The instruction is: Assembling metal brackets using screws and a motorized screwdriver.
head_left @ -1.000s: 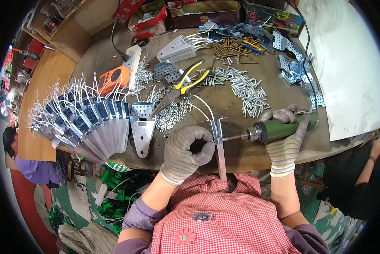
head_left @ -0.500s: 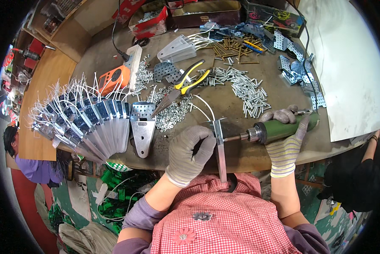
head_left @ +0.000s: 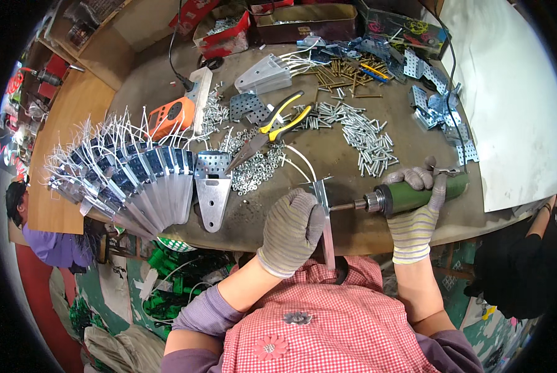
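Observation:
My left hand (head_left: 291, 236), in a striped grey glove, is closed on a narrow metal bracket (head_left: 326, 225) seen edge-on, with white wires leading from its far end. From the right, my gloved right hand (head_left: 415, 217) grips a green electric screwdriver (head_left: 399, 198). Its bit points left and meets the side of the bracket near its far end; whether it sits on a screw is too small to tell. Left of my left hand, a tapered metal piece (head_left: 213, 211) with a perforated plate lies flat on the table.
Wired brackets (head_left: 148, 186) fan out at the left. Yellow-handled pliers (head_left: 275, 130) lie across loose nuts (head_left: 253, 173). Screws (head_left: 365, 137) are heaped right of them. Behind are an orange meter (head_left: 169, 117), a power strip (head_left: 200, 93), perforated plates (head_left: 429, 74) and a red box (head_left: 228, 41).
My left hand has shifted right and its fingers have closed further against the bracket. The bracket has moved slightly, and the electric screwdriver stays nearly in place.

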`<state>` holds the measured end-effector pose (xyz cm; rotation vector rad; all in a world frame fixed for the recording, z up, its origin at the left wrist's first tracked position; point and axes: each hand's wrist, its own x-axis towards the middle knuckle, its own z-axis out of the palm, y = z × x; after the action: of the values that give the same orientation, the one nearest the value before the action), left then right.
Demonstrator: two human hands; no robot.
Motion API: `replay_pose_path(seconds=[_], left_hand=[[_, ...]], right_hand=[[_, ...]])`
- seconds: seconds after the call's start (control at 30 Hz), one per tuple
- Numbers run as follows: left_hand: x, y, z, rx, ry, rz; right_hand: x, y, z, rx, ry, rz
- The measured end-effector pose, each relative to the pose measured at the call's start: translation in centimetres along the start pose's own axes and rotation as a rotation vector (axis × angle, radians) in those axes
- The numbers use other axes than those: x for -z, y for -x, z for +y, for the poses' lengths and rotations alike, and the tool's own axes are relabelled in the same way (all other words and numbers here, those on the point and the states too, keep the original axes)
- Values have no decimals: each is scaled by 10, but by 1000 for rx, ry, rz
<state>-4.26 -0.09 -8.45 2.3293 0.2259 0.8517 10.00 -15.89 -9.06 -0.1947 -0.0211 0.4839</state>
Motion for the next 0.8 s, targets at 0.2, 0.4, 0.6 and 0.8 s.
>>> replay_pose_path(seconds=[0.2, 0.4, 0.6, 0.8], left_hand=[[2, -5, 5, 12, -12, -18], [13, -12, 4, 110, 53, -21], [47, -69, 3, 965, 479, -470], [85, -49, 45, 261, 265, -261]], right_hand=[[1, -1, 0, 0, -5, -31], [-2, -1, -1, 0, -40, 8], [-6, 0, -3, -54, -92, 15], [-3, -1, -13, 13, -207, 19]])
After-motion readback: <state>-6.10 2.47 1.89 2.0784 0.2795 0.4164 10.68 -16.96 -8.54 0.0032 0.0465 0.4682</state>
